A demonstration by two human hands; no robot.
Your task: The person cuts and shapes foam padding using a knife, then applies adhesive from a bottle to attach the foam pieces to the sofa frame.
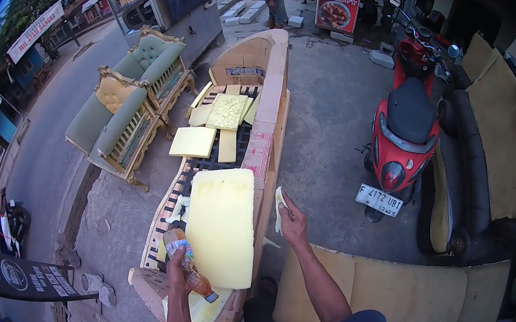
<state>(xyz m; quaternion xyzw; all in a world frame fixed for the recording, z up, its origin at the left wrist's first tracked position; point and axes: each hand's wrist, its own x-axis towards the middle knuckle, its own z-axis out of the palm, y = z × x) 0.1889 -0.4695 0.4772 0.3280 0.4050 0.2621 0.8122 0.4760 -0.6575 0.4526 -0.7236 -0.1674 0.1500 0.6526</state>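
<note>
My left hand point(176, 269) is wrapped round a clear plastic bottle point(196, 277) of amber-brown liquid, tilted so its capped end points down to the right. Just beyond it, a large pale-yellow foam slab point(223, 221) rests on a long sofa frame point(269, 108) faced with cardboard and strung with black webbing. Right of the frame, my right hand point(293, 222) pinches a thin, ragged pale strip point(279, 210), which looks like foam. Farther along the webbing lie several smaller foam pieces, including a square foam pad point(191, 142) and a bumpy foam piece point(227, 111).
A tan sofa cushion point(401, 302) lies close on my right, and a red motor scooter point(402, 133) is parked beyond it. Green tufted armchairs point(108, 120) stand to the left by the road. Dark upholstered furniture point(468, 154) lines the far right. People stand at the far end.
</note>
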